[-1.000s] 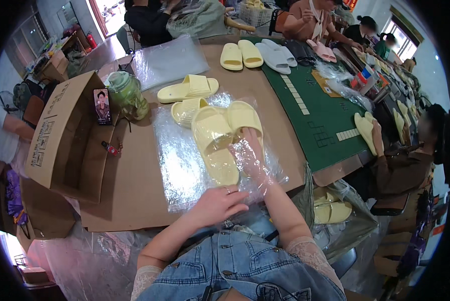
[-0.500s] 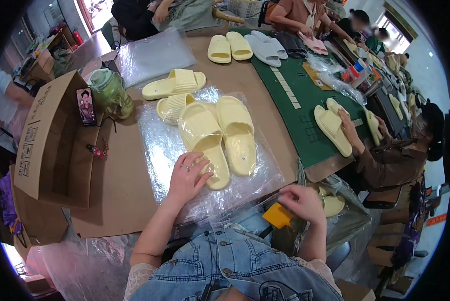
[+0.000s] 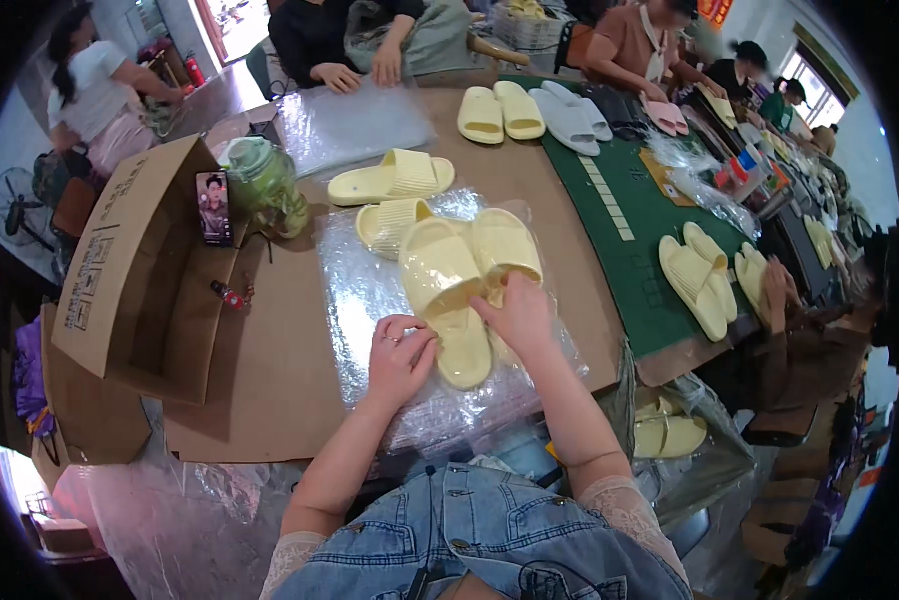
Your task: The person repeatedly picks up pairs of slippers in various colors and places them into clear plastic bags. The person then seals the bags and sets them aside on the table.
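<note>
Two pale yellow slippers lie side by side in the middle, under shiny clear plastic: a left slipper point(image 3: 466, 358) and a right slipper point(image 3: 506, 243). My left hand point(image 3: 399, 362) is closed at the left slipper's side, thumb and fingers pinching the clear plastic bag. Bent over the right slipper's strap edge, my right hand point(image 3: 519, 316) grips it and hides much of its sole. Beneath them is a stack of clear plastic bags point(image 3: 354, 335). Two more yellow slippers, a nearer one point(image 3: 393, 226) and a farther one point(image 3: 393, 178), rest just beyond.
At left stand an open cardboard box point(image 3: 159, 290), a phone point(image 3: 212, 208) and a green-lidded jar point(image 3: 259, 185). Farther back are a plastic sheet stack point(image 3: 354, 125) and yellow slippers point(image 3: 501, 112). A green mat point(image 3: 609, 230) carries other slippers; co-workers sit around the table.
My right hand has come up from near my lap onto the right slipper. My left hand's fingers have curled in beside the left slipper. The view has shifted.
</note>
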`<act>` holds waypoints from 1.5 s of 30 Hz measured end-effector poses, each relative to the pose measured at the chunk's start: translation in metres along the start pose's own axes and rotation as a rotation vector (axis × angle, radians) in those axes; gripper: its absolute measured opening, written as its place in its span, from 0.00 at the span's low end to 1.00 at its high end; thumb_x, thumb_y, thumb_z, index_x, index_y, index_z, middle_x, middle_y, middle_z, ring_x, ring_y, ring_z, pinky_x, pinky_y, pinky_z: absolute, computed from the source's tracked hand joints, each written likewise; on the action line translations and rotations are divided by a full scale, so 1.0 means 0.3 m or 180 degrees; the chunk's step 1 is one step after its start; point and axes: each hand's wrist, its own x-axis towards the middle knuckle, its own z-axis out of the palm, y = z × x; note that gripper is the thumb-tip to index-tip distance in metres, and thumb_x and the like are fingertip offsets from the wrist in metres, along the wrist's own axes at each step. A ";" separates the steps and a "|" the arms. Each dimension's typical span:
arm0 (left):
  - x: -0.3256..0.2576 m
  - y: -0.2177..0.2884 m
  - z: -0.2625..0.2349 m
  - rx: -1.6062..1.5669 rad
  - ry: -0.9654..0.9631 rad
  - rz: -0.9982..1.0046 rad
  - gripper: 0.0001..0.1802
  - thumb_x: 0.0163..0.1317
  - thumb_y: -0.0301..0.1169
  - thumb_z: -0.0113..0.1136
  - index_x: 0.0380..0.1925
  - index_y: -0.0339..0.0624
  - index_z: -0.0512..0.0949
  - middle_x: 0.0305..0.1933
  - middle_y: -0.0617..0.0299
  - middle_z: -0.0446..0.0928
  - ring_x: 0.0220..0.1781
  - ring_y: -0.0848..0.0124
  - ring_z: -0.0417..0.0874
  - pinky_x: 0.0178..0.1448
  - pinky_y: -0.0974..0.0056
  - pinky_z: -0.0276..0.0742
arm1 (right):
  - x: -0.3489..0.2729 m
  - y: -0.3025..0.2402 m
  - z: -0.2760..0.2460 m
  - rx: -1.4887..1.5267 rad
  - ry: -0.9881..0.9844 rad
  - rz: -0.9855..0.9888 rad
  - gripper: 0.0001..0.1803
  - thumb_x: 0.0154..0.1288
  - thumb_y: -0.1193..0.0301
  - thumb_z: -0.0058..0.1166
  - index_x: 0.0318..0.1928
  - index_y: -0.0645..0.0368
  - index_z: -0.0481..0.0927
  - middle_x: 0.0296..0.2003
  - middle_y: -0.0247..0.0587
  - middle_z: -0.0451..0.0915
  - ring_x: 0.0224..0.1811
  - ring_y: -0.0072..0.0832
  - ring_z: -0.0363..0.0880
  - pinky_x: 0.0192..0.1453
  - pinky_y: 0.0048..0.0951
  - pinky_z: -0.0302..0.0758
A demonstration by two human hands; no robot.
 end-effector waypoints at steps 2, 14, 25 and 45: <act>0.003 -0.002 0.003 0.0010 -0.0069 -0.0015 0.07 0.54 0.26 0.69 0.34 0.45 0.83 0.44 0.60 0.79 0.49 0.55 0.78 0.55 0.54 0.74 | 0.004 -0.001 0.048 0.0031 -0.0078 0.0098 0.31 0.58 0.49 0.66 0.42 0.65 0.73 0.32 0.58 0.82 0.37 0.51 0.85 0.42 0.47 0.81; -0.015 -0.003 0.023 -0.0231 -0.0214 -0.0219 0.12 0.57 0.27 0.67 0.42 0.45 0.83 0.49 0.56 0.75 0.50 0.55 0.76 0.55 0.55 0.75 | 0.022 0.013 0.142 0.0206 0.0210 -0.0165 0.14 0.66 0.61 0.58 0.38 0.58 0.72 0.27 0.51 0.81 0.29 0.52 0.82 0.35 0.51 0.78; -0.040 -0.043 0.056 -0.0977 -0.0189 -0.1425 0.23 0.62 0.31 0.65 0.56 0.37 0.73 0.53 0.49 0.72 0.48 0.59 0.78 0.44 0.60 0.79 | -0.150 0.182 -0.010 0.0245 0.0197 0.0007 0.13 0.65 0.61 0.57 0.33 0.58 0.74 0.24 0.47 0.80 0.27 0.50 0.80 0.33 0.49 0.75; -0.050 -0.029 0.034 0.0114 -0.0906 -0.0748 0.18 0.58 0.32 0.67 0.49 0.41 0.80 0.60 0.51 0.72 0.62 0.51 0.69 0.67 0.51 0.66 | -0.871 0.769 -0.937 -0.2352 0.0248 0.1866 0.14 0.60 0.60 0.59 0.35 0.58 0.78 0.28 0.52 0.81 0.35 0.52 0.82 0.41 0.53 0.75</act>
